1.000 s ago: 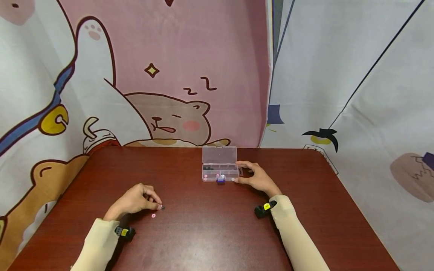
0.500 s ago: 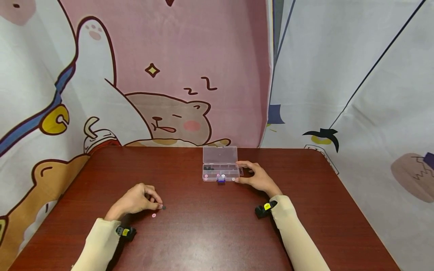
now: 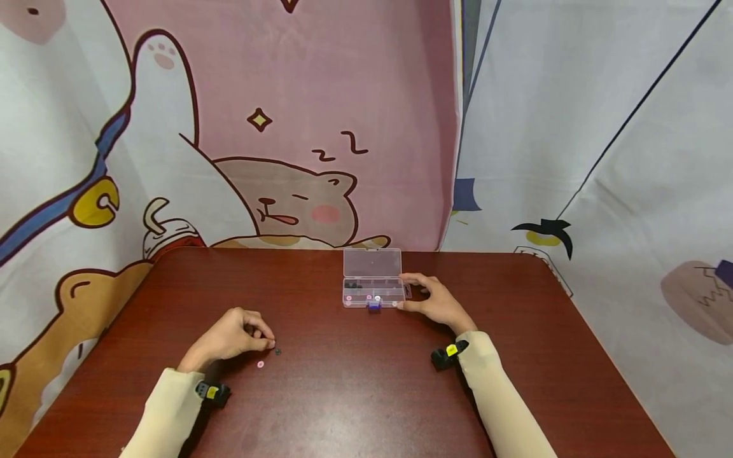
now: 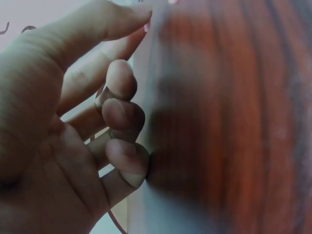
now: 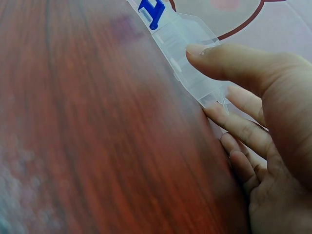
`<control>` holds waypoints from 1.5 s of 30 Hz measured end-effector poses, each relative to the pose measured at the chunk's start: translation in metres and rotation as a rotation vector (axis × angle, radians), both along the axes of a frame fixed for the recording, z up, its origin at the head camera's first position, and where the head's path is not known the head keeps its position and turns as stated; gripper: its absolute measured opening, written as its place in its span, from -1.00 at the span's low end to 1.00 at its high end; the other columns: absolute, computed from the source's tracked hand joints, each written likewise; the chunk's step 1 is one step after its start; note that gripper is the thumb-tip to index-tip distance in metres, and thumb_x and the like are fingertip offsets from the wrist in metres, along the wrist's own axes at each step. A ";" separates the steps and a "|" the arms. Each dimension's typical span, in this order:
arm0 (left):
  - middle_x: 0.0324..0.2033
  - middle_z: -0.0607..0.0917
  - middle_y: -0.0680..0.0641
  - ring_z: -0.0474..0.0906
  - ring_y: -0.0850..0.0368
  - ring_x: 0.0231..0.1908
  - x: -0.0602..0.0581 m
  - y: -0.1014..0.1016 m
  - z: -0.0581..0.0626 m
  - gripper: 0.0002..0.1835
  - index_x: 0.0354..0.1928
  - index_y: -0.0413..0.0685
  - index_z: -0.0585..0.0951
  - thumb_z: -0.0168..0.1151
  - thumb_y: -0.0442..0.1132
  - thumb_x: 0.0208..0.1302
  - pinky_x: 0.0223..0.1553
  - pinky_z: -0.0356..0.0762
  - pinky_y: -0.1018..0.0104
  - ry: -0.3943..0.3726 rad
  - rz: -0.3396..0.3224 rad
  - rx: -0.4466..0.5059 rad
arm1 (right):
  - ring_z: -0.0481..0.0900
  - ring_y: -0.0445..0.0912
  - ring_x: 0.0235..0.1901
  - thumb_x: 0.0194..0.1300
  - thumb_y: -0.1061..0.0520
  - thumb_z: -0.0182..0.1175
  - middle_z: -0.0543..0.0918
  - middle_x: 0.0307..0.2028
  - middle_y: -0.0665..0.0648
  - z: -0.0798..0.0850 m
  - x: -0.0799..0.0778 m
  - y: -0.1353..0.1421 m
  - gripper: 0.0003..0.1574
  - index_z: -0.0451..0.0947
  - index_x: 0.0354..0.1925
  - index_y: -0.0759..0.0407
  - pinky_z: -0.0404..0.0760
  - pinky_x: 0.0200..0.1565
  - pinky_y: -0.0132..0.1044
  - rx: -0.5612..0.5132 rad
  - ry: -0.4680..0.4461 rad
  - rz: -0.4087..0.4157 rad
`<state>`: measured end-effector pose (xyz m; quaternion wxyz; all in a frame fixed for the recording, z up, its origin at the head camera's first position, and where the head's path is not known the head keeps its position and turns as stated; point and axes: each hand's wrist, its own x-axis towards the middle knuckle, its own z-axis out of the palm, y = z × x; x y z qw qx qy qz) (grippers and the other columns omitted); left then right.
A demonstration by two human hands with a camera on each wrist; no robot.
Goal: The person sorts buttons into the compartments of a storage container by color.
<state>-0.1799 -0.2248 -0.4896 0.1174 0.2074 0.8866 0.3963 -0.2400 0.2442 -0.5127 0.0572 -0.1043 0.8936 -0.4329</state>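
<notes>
In the head view my left hand (image 3: 237, 334) is low over the left part of the table. Thumb and index finger pinch a small pink bead (image 4: 146, 27), of which only a sliver shows at the fingertips. Beside those fingertips lies a tiny dark bead (image 3: 277, 352); a pink ring-shaped bead (image 3: 260, 364) lies nearer the front. My right hand (image 3: 432, 299) grips the right end of a clear plastic compartment box (image 3: 373, 292), thumb on the front side and fingers behind. Its lid (image 3: 372, 263) stands raised at the back.
Dark pieces (image 3: 352, 285) sit in the box's back left compartment, and several pink and white beads (image 3: 369, 298) in the front row. A blue clasp (image 3: 374, 306) is on the box's front. Behind the brown table (image 3: 343, 401) hangs a printed cloth (image 3: 401, 127).
The left fingertips have drawn slightly up and away from the dark bead, leaving a small gap. The right hand and the box hold still.
</notes>
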 end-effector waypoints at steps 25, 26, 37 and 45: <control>-0.58 0.59 0.15 0.40 0.36 -0.56 -0.004 0.004 0.010 -0.90 -0.39 0.11 0.79 0.53 -0.30 0.16 -0.54 0.32 0.49 0.086 0.065 0.052 | 0.37 0.03 0.28 0.05 -0.28 0.56 0.56 0.28 0.05 -0.010 0.002 -0.003 -0.11 0.49 0.33 -0.31 0.38 0.33 0.09 0.005 -0.006 -0.009; -0.59 0.57 0.16 0.39 0.36 -0.56 -0.005 0.006 0.011 -0.90 -0.39 0.12 0.79 0.53 -0.28 0.16 -0.55 0.31 0.49 0.087 0.072 0.053 | 0.37 0.03 0.28 0.05 -0.28 0.56 0.56 0.28 0.04 -0.010 0.002 -0.003 -0.11 0.49 0.33 -0.31 0.38 0.33 0.08 0.006 -0.007 -0.010; -0.63 0.49 0.16 0.36 0.34 -0.59 -0.016 0.028 0.013 -0.94 -0.39 0.12 0.80 0.53 -0.21 0.19 -0.55 0.32 0.45 0.105 0.062 0.087 | 0.37 0.04 0.27 0.07 -0.23 0.56 0.56 0.26 0.05 -0.005 0.003 -0.001 -0.13 0.50 0.33 -0.27 0.37 0.32 0.08 -0.011 -0.005 -0.002; -0.62 0.51 0.11 0.38 0.28 -0.58 -0.027 0.046 0.020 -0.94 -0.39 0.10 0.80 0.54 -0.23 0.17 -0.55 0.32 0.44 0.125 0.070 0.112 | 0.36 0.02 0.28 0.06 -0.23 0.56 0.55 0.26 0.02 0.000 -0.001 0.000 -0.15 0.50 0.32 -0.32 0.36 0.34 0.08 -0.007 -0.007 -0.007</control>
